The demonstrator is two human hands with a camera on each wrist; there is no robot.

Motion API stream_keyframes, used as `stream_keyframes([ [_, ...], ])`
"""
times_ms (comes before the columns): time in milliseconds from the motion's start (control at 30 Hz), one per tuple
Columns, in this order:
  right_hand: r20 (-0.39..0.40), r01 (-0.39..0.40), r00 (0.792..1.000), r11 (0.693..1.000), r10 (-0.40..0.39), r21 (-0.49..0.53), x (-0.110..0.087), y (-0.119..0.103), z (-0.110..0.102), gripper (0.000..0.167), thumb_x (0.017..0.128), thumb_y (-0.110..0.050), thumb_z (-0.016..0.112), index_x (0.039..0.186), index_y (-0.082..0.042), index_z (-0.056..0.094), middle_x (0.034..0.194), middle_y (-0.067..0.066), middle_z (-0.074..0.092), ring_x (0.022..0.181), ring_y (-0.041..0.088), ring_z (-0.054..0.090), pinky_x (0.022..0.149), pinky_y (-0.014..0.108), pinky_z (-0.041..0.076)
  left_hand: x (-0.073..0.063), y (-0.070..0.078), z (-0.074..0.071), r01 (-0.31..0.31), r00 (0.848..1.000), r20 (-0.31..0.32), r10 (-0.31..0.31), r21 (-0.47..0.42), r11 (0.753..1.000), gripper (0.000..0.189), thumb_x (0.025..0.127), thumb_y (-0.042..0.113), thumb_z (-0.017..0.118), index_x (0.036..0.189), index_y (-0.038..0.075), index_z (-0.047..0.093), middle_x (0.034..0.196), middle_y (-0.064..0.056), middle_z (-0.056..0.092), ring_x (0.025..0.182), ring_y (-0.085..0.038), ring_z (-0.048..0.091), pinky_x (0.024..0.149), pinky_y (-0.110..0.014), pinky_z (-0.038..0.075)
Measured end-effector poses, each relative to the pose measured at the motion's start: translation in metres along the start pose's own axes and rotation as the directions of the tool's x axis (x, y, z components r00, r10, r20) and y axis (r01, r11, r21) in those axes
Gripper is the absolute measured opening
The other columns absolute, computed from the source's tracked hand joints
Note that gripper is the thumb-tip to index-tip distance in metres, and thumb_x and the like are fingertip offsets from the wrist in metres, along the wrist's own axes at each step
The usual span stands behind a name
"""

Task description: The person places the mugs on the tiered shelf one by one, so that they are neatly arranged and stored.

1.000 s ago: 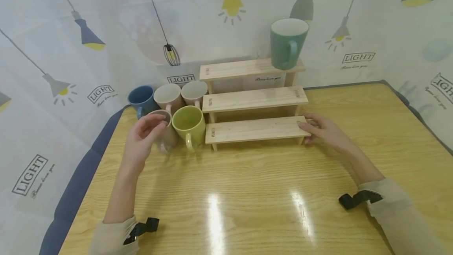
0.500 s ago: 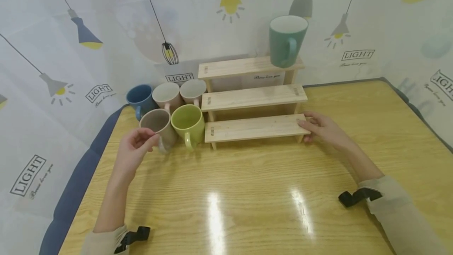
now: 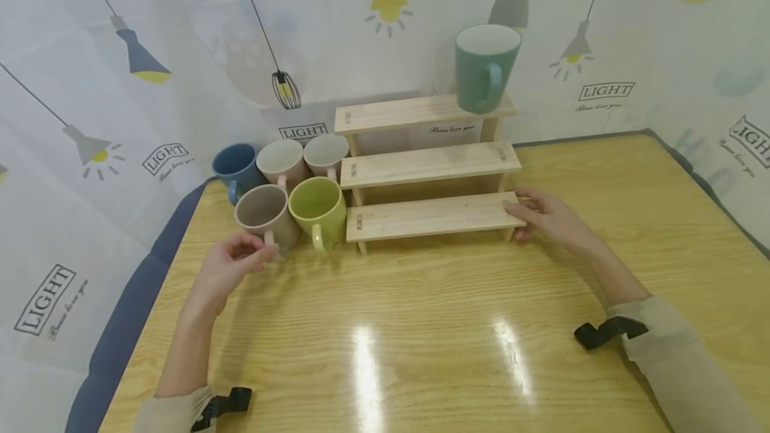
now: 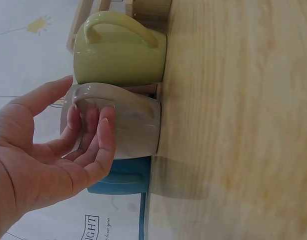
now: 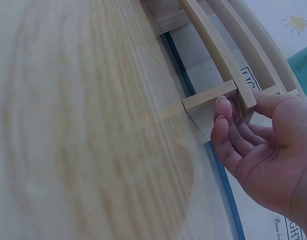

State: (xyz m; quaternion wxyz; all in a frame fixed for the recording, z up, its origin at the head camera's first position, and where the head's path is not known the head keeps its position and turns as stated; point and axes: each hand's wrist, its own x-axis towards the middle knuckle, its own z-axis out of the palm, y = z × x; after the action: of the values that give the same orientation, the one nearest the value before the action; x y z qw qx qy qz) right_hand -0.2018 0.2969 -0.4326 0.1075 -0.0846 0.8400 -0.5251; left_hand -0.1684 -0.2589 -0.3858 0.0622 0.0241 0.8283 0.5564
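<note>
My left hand (image 3: 225,269) is at the handle of a taupe mug (image 3: 289,229), in the front row left of the rack. In the left wrist view its fingers (image 4: 106,142) are loosely bent in front of that mug (image 4: 136,125), and the thumb stands apart from them. Whether the fingertips touch the handle I cannot tell. My right hand (image 3: 553,222) grips the right end of the lowest step of a three-step wooden rack (image 3: 433,216), thumb on top and fingers below. A green mug (image 3: 484,79) stands upright on the top step's right end.
A yellow-green mug (image 3: 319,209) stands between the taupe mug and the rack. Behind are a blue mug (image 3: 234,166) and two pale pink mugs, one of them (image 3: 281,162) beside the blue one. A printed cloth (image 3: 385,65) hangs behind the wooden table (image 3: 421,326).
My left hand has come down from above the taupe mug's rim to its handle. The right hand keeps its grip on the rack. The view has shifted slightly.
</note>
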Motion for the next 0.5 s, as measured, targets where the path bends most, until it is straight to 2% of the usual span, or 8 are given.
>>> stream_keyframes([
  [200,0.0,-0.006,1.0,1.0,0.006,0.003,-0.001,0.001,0.0,0.073,0.106,-0.032,0.055,0.156,0.007,0.019,0.123,0.032,0.06,0.078,0.024,0.069,0.075,0.034,0.058,0.004,-0.008,-0.001,0.031,0.997,0.07,-0.031,-0.005,1.0,0.037,0.096,0.023,0.072,0.115,-0.006,0.059,0.1,0.002,0.065,0.097,-0.015,0.066,0.087,-0.033,0.056],
  [400,-0.001,-0.016,1.0,1.0,0.016,0.004,0.001,0.002,-0.001,0.072,0.106,-0.031,0.054,0.156,0.006,0.018,0.124,0.032,0.06,0.079,0.024,0.069,0.076,0.034,0.058,0.006,-0.015,-0.001,0.0,0.991,0.133,0.001,-0.005,1.0,0.041,0.1,0.024,0.067,0.124,-0.009,0.061,0.105,0.003,0.071,0.101,-0.013,0.064,0.092,-0.032,0.053],
  [500,-0.003,-0.023,1.0,1.0,0.023,0.0,0.001,0.002,-0.001,0.073,0.106,-0.032,0.055,0.157,0.006,0.019,0.125,0.032,0.06,0.08,0.024,0.07,0.076,0.033,0.058,0.008,-0.018,-0.001,-0.022,0.984,0.174,0.024,-0.013,1.0,0.04,0.102,0.023,0.063,0.125,-0.011,0.061,0.112,-0.002,0.072,0.106,-0.014,0.064,0.094,-0.034,0.053],
])
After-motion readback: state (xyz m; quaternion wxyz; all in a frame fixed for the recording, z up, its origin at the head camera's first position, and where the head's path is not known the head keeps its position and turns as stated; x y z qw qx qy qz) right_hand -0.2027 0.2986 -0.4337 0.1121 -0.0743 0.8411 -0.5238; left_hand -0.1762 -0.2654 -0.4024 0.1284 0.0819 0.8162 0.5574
